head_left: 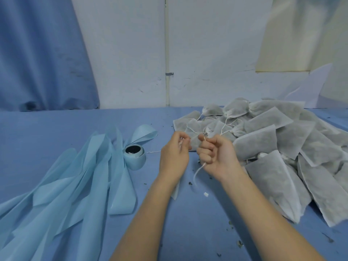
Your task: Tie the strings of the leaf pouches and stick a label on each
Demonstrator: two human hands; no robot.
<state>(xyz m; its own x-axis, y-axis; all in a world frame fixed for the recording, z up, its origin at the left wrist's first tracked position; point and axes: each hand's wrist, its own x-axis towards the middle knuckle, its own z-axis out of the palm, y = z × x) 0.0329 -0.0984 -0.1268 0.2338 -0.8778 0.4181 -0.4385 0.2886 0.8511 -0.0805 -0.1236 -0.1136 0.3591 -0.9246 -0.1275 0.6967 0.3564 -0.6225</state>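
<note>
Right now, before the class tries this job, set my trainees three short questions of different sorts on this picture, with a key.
1. True or false: the pile of pouches lies on the person's right.
2. What do both hands pull between them: A a label, B a string, C a leaf?
3. Fill in: the tape roll sits beside the light blue ____.

Key: 1 true. 2 B; the left hand and right hand each pinch it. 3 strips.
</note>
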